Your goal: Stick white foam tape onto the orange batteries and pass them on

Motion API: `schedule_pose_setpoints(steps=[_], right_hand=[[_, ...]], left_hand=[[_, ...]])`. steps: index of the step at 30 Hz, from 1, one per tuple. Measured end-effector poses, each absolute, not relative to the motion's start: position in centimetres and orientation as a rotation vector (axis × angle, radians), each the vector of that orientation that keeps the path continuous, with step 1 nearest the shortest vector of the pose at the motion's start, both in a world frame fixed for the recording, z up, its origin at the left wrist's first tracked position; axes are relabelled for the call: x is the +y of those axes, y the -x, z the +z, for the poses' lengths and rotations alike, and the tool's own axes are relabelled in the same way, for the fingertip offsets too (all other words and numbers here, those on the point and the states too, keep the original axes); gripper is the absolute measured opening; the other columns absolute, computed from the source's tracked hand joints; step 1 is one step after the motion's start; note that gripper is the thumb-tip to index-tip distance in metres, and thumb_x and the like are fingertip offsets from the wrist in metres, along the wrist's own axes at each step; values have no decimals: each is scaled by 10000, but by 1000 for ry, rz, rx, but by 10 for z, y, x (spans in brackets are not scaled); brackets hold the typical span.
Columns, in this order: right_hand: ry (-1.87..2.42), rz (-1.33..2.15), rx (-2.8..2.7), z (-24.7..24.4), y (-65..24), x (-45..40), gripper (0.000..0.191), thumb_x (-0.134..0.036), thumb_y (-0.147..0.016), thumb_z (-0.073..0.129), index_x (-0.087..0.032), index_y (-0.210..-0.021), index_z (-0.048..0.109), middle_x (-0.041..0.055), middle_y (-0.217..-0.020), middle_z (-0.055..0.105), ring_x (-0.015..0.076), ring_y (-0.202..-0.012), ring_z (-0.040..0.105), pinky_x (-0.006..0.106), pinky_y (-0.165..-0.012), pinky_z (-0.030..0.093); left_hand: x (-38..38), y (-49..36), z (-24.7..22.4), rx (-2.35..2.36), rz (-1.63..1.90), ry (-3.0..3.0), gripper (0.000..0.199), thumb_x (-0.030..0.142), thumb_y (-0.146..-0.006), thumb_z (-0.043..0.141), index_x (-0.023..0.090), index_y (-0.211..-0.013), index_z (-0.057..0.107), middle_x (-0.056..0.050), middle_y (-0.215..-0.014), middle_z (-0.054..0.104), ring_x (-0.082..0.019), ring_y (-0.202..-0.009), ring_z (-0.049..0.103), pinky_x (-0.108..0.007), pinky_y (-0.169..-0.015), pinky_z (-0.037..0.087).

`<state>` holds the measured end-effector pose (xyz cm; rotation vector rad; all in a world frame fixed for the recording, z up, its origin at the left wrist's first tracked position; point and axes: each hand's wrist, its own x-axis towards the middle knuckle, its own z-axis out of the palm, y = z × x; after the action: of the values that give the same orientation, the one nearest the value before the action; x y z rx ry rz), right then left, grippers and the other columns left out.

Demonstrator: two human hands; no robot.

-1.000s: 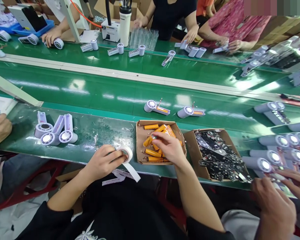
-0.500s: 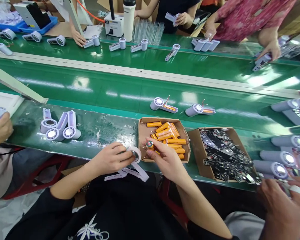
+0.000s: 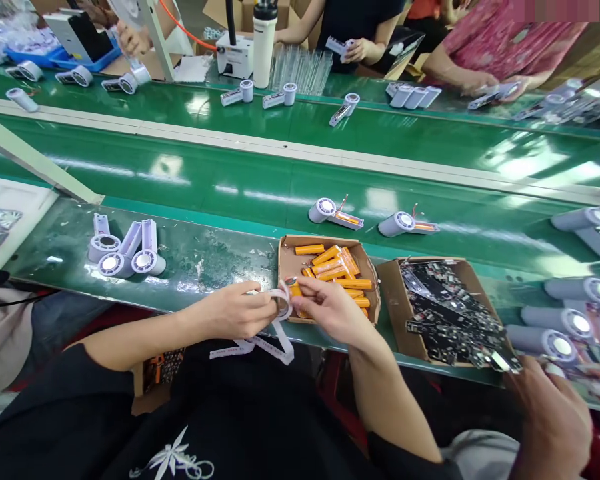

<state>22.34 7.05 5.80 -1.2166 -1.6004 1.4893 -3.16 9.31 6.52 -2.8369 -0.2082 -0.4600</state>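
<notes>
My left hand (image 3: 247,310) is closed on a roll of white tape (image 3: 283,303), and a loose printed strip (image 3: 280,350) hangs below it in front of my dark shirt. Between the fingers and thumb of my right hand (image 3: 333,308) is an orange cylindrical battery (image 3: 296,291), its end pointing toward the roll. The roll and the battery's end meet or nearly meet; I cannot tell if they touch. Just behind my right hand, a cardboard box (image 3: 290,241) holds several more orange batteries (image 3: 336,260).
Right of the batteries stands a box of black circuit boards (image 3: 450,307). Several lilac fan housings (image 3: 147,257) rest on the bench at left. Two housings (image 3: 403,223) with batteries lie on the green belt (image 3: 220,173). A neighbour's hand (image 3: 555,400) works at right; other people sit across.
My left hand has moved right with the tape roll, up to the battery in my right hand. The battery's end has turned toward the roll. Across the belt, co-workers' hands have shifted.
</notes>
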Motion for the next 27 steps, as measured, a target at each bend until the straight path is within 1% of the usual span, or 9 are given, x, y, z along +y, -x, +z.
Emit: schedule_pose_setpoints(steps=[4, 8, 10, 13, 16, 18, 23, 25, 27], right_hand=[[1055, 1235, -748, 48, -182, 49, 419, -491, -927, 787, -234, -1228, 649, 114, -1252, 785, 267, -1145, 766, 411, -935, 639], [981, 1136, -521, 48, -155, 45, 437, -440, -879, 854, -251, -1192, 615, 117, -1236, 798, 285, -1125, 783, 536, -1013, 630], [989, 1112, -537, 51, -170, 50, 414, -406, -847, 884, -234, -1150, 660, 107, -1187, 810, 274, -1101, 787, 515, -1015, 631], [939, 841, -537, 58, -213, 64, 311, -402, -844, 885, -257, -1081, 745, 25, -1144, 813, 187, -1077, 777, 377, -1009, 632], [912, 764, -560, 58, -243, 75, 236, -352, -809, 918, -346, -1001, 781, -76, -1148, 797, 139, -1118, 751, 338, -1058, 608], [954, 839, -600, 53, -245, 75, 282, -322, -792, 928, -392, -1021, 780, -94, -1139, 794, 142, -1147, 740, 371, -1085, 601], [1034, 909, -683, 40, -238, 60, 364, -301, -791, 924, -455, -1079, 764, -96, -1112, 783, 180, -1078, 778, 368, -846, 698], [988, 808, -749, 35, -243, 58, 395, -243, -782, 929, -473, -1054, 756, -117, -1114, 767, 174, -1009, 796, 345, -786, 712], [938, 705, -811, 31, -252, 57, 436, -198, -759, 937, -467, -1039, 737, -133, -1149, 754, 167, -928, 807, 341, -744, 722]], left_hand=[[87, 18, 76, -409, -717, 2749, 60, 145, -998, 681, 129, -999, 739, -39, -839, 652, -172, -806, 534, -339, -699, 425], [70, 6, 77, -558, -892, 2755, 125, 186, -1007, 690, 144, -894, 722, -14, -745, 603, -166, -757, 503, -344, -657, 397], [54, 6, 73, -520, -962, 2879, 190, 214, -1020, 681, 168, -837, 707, -6, -733, 594, -160, -758, 514, -341, -662, 406], [37, 18, 56, -415, -868, 3071, 189, 241, -1033, 671, 196, -857, 724, -1, -804, 649, -146, -827, 563, -325, -716, 446], [49, 49, 27, -877, -530, 3060, 73, 255, -1012, 709, 217, -1043, 763, -16, -954, 750, -181, -945, 614, -342, -802, 492], [65, 80, 11, -1160, -406, 3021, 204, 327, -1001, 732, 225, -1176, 758, -37, -1095, 787, -211, -1059, 634, -370, -920, 522], [92, 149, 9, -1959, -371, 2262, 464, 511, -1032, 628, 209, -1380, 688, -126, -1414, 691, -335, -1317, 562, -506, -1112, 466], [99, 165, 19, -2147, -168, 1953, 524, 533, -1017, 622, 178, -1399, 671, -179, -1435, 659, -411, -1353, 517, -572, -1100, 447], [111, 173, 29, -2197, 67, 1898, 508, 512, -1028, 586, 132, -1350, 688, -218, -1351, 682, -436, -1323, 528, -569, -1058, 464]])
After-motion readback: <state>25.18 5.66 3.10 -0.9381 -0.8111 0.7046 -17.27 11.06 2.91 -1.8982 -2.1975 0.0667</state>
